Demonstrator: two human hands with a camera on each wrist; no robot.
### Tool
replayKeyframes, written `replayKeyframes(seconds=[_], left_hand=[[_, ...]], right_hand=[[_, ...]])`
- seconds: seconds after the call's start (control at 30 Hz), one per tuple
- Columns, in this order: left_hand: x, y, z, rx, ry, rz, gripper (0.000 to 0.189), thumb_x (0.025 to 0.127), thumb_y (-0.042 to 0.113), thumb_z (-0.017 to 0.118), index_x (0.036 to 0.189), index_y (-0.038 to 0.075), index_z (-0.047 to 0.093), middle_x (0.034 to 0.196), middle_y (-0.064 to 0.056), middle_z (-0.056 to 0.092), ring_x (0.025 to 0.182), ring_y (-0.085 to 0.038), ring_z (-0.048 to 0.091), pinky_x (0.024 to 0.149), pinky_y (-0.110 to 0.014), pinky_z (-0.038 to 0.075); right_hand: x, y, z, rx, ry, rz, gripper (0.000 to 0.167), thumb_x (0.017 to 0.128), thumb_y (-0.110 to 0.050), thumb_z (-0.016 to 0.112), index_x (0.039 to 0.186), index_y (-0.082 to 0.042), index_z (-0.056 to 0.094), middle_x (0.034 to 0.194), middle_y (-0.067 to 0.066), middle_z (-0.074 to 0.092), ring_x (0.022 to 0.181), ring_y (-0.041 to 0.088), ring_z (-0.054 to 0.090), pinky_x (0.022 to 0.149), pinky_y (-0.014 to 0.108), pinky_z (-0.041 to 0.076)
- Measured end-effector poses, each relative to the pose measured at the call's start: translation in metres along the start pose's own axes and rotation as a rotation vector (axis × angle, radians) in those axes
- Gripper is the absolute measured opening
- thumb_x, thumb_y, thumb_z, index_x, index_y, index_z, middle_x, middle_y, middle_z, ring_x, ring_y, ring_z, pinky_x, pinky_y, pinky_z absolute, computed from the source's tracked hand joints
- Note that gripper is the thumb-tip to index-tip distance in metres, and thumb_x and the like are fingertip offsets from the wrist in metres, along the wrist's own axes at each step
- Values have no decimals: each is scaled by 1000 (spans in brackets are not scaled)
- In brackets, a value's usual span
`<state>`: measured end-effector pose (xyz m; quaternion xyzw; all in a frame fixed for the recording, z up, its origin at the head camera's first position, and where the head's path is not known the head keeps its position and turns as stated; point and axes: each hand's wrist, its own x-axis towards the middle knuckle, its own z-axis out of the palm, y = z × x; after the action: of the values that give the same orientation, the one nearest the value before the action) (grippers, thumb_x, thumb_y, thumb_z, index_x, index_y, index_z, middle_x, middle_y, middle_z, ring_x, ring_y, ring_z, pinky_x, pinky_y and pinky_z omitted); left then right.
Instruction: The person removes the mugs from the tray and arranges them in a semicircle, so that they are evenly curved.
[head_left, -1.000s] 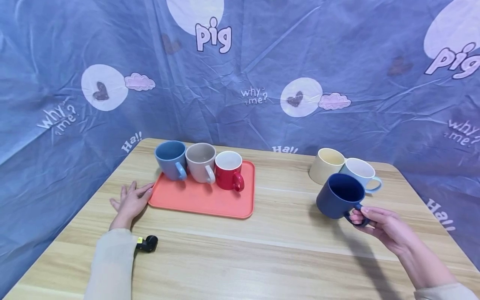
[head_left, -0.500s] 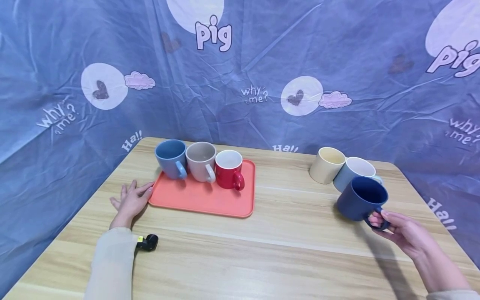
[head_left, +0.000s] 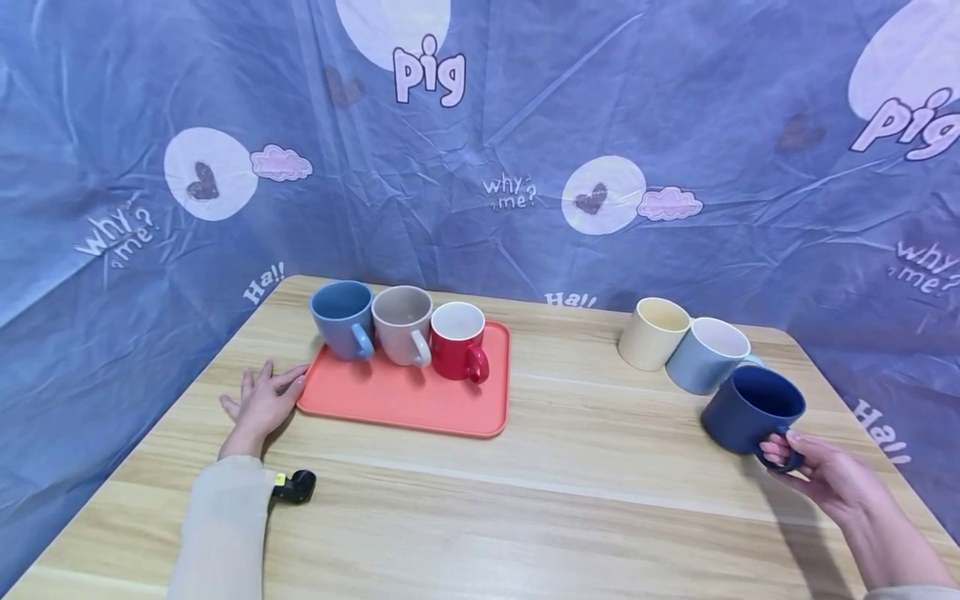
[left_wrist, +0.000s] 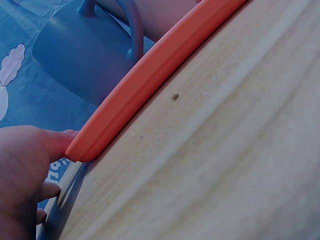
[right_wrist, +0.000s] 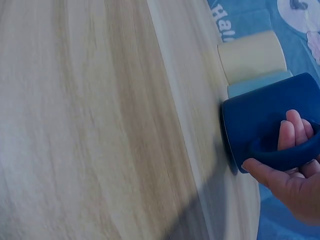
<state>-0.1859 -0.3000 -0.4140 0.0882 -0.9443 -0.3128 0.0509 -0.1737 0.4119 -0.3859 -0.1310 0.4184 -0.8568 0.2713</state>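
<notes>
My right hand (head_left: 836, 475) grips the handle of a navy blue mug (head_left: 752, 408), fingers curled through it, at the table's right side. The mug is upright and close over the tabletop, beside a light blue mug (head_left: 707, 357). A cream mug (head_left: 654, 333) stands just left of that one. My left hand (head_left: 258, 408) rests at the left edge of a coral red tray (head_left: 405, 396), its thumb touching the corner and the fingers spread on the table. Along the tray's back stand a blue mug (head_left: 341, 321), a grey mug (head_left: 401, 325) and a red mug (head_left: 456, 346).
A wooden table (head_left: 525, 517) holds everything. A small black device (head_left: 296, 487) with a yellow tag sits by the left sleeve (head_left: 228, 521). Behind the table hangs a blue printed cloth (head_left: 480, 167).
My right hand has carried the navy mug to the right and nearer to me, uncovering the light blue mug's front. The left hand and the tray stay where they were.
</notes>
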Motion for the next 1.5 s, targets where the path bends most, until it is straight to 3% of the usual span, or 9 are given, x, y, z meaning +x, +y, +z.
replayKeyframes(seconds=[0.37,0.67,1.33,1.5], left_hand=[[-1,1,0,5,-4,-2,50,91,42,34,125,7,45,135,-32,9,120,-49,-10,79,-64,-20],[-1,1,0,-1,-11,-7,51,91,42,33,126,8,44,135,-32,8,120,-48,-12,79,-64,-21],[0,1,0,-1,-11,-12,51,90,44,33,125,8,45,136,-31,7,120,-48,-12,79,-63,-21],[0,0,0,-1,-14,-14,52,90,44,33,125,8,45,136,-31,7,120,-48,-12,79,-63,-21]], right_hand=[[-3,-1,-11,151,80,-10,40,96,-8,23,97,8,61,96,20,61,92,25,58,79,36,44],[1,-8,-12,121,190,-8,39,95,-10,27,91,4,63,90,16,63,87,23,60,74,36,46],[7,-14,-16,119,259,-5,39,95,-10,29,87,3,64,87,16,64,83,23,61,72,37,47],[8,-15,-16,112,205,7,39,95,-11,27,89,3,64,89,15,64,86,23,60,74,37,46]])
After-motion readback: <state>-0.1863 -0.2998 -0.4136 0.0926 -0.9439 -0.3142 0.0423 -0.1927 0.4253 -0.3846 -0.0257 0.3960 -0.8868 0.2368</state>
